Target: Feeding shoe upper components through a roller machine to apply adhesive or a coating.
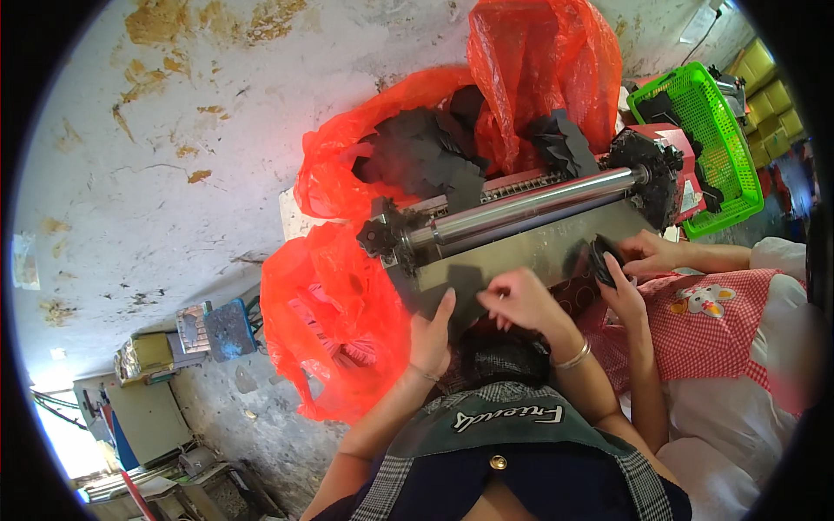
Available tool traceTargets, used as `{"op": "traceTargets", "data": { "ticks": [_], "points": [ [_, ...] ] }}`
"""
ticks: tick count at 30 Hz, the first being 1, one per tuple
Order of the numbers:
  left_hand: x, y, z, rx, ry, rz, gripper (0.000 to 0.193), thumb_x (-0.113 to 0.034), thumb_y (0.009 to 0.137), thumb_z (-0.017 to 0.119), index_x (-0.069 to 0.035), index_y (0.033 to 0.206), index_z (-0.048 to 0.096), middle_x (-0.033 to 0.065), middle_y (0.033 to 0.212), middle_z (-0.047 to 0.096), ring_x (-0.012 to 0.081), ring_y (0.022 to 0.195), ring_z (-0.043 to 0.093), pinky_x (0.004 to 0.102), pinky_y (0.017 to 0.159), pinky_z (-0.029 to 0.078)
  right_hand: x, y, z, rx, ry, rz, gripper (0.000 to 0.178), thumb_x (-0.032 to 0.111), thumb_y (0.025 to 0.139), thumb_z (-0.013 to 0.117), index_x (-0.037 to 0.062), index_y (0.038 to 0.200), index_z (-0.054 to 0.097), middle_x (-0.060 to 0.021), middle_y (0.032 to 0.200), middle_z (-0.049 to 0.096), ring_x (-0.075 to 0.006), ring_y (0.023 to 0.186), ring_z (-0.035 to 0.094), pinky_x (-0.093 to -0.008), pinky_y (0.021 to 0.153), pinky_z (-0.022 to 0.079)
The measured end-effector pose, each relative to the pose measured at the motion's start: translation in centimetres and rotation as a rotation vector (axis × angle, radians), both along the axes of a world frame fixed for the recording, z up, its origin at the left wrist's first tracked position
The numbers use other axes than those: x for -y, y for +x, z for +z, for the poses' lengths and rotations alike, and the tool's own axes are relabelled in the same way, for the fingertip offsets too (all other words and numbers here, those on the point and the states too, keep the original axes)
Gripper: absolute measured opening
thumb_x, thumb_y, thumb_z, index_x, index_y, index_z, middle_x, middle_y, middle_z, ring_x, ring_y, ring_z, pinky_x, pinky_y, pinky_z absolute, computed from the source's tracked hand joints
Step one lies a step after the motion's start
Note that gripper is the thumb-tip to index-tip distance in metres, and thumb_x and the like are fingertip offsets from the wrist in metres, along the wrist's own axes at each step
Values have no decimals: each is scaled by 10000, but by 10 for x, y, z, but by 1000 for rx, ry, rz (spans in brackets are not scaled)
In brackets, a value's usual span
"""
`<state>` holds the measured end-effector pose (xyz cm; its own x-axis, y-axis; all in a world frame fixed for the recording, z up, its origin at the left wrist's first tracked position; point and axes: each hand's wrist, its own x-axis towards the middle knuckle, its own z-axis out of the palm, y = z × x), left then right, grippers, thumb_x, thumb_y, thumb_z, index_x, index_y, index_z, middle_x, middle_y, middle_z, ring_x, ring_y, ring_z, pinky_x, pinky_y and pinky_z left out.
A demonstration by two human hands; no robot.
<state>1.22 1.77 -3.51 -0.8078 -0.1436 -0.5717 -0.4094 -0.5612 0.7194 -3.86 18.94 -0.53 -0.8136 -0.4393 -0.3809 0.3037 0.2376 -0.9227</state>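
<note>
Before me is a machine with a shiny metal roller (539, 207) above a flat metal plate (512, 252). My left hand (429, 344) grips a dark grey sheet piece (456, 286) at the plate's near edge, thumb on top. Close beside that piece, my right hand (526, 300) is closed with its fingers curled into a pinch; what is in them, if anything, I cannot make out. A dark cloth-like bundle (504, 358) lies in my lap under both hands. At right, a co-worker's two hands (627, 293) hold a stack of black pieces (603, 259).
Behind the roller, a red plastic bag (334, 165) holds many dark flat pieces (413, 152). Another red bag (334, 304) hangs at the machine's left. A green basket (738, 165) with black pieces stands at far right. The co-worker's checked red apron (712, 334) is close on my right.
</note>
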Motion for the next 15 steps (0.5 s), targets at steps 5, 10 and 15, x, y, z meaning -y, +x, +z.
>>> {"op": "traceTargets", "data": {
  "ticks": [5,10,15],
  "points": [
    [-1,5,6,-88,148,-197,279,16,843,641,49,1106,554,123,1027,629,204,945,619,338,852,522,-12,-17,-24,-130,160,-296,288,207,883,635,-42,739,619,-78,565,602,-104,450,576,-242,394,440],
    [1,5,-9,-149,-134,-225,321,67,848,593,47,1158,509,150,1019,630,240,905,642,329,808,541,6,3,1,-91,1,-12,252,197,891,620,-13,752,629,-60,590,610,-90,475,575,-237,404,431],
    [1,6,3,-152,128,-249,302,42,805,672,39,1087,564,111,1020,631,188,880,635,313,766,549,-8,-23,-20,-140,186,-409,289,200,900,607,-11,702,595,-51,570,597,-93,456,565,-249,417,426]
  ]
}}
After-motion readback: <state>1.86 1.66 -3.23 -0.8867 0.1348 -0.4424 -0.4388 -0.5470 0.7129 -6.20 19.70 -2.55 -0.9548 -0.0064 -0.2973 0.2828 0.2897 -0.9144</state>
